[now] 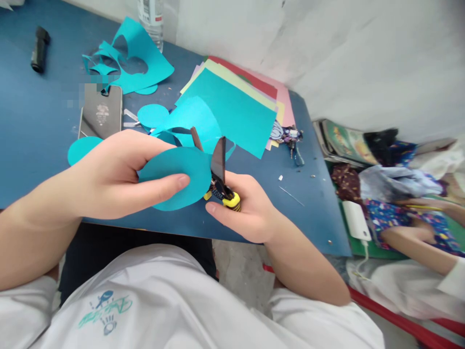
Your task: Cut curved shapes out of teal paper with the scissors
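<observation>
Between thumb and fingers, my left hand (119, 179) pinches a rounded piece of turquoise paper (170, 194) above the front of the table. My right hand (247, 206) is closed around the yellow-and-black handles of a pair of scissors (219, 160). Their dark blades stand apart, right at the paper's right edge. Just behind them is a turquoise sheet with cut-out openings (198, 118). Two turquoise paper discs lie close by, one (153, 115) behind the held piece and one (82, 149) partly covered by my left hand.
On the blue table (298, 218) are stacked coloured sheets (232, 106), turquoise offcuts (145, 68), a phone (101, 116), a black cylindrical object (40, 48), a bottle (151, 24) and a patterned fabric item (288, 135). At right, another person's arm (417, 242) is near a white power bank (356, 222).
</observation>
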Motion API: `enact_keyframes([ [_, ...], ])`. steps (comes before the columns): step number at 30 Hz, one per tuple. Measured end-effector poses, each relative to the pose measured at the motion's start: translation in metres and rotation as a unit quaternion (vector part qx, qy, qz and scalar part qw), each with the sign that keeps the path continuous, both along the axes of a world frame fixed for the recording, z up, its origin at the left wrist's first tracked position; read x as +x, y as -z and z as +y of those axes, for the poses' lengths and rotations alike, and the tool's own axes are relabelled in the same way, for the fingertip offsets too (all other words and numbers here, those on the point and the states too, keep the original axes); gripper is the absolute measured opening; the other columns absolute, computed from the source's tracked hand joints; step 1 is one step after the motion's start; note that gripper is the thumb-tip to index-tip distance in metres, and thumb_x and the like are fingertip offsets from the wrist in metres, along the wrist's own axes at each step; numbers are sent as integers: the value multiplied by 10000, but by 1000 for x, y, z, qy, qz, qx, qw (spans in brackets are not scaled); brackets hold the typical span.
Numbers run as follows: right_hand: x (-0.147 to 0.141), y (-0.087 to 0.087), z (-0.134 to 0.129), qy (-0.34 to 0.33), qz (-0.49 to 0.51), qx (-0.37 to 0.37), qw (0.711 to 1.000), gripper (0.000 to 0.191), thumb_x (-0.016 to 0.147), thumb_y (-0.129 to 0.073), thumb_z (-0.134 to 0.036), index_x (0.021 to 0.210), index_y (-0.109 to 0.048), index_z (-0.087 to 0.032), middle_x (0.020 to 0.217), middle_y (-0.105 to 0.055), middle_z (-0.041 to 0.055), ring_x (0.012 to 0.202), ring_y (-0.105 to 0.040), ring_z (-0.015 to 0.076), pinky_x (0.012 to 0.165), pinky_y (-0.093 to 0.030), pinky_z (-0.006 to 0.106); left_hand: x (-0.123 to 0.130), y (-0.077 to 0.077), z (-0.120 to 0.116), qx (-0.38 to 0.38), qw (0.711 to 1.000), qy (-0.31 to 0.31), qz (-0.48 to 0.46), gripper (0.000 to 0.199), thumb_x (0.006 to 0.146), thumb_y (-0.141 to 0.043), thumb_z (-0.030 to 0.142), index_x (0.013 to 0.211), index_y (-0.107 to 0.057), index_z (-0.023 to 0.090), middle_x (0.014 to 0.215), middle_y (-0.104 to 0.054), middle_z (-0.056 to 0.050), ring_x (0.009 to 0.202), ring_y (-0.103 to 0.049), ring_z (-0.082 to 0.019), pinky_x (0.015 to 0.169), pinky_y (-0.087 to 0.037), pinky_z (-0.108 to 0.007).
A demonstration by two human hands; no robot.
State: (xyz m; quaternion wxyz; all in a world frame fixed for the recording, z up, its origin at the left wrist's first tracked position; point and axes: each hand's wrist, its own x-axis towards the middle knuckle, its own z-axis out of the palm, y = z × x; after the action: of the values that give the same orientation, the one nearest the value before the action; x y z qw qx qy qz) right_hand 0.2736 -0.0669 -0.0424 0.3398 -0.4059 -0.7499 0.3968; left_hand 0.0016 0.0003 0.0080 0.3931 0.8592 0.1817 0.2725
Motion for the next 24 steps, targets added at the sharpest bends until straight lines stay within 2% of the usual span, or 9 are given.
enact_keyframes([
  [10,0,-3,2,-2,-7,14,1000,167,927,-754,-233,1089,-742,-191,912,-798,15,753,-656,159,712,-537,287,-2,-1,0,-32,999,6,13,322,1052,-638,181,743,-560,223,648,-498,46,573,-417,-104,514,-400,-225],
  [24,-1,-5,1,3,-19,20,1000,131,927,-736,-237,1051,-745,-194,903,-800,21,736,-640,156,698,-540,288,-2,-1,-1,-32,999,-4,13,324,1057,-632,189,744,-553,215,657,-494,53,599,-401,-108,550,-391,-225],
])
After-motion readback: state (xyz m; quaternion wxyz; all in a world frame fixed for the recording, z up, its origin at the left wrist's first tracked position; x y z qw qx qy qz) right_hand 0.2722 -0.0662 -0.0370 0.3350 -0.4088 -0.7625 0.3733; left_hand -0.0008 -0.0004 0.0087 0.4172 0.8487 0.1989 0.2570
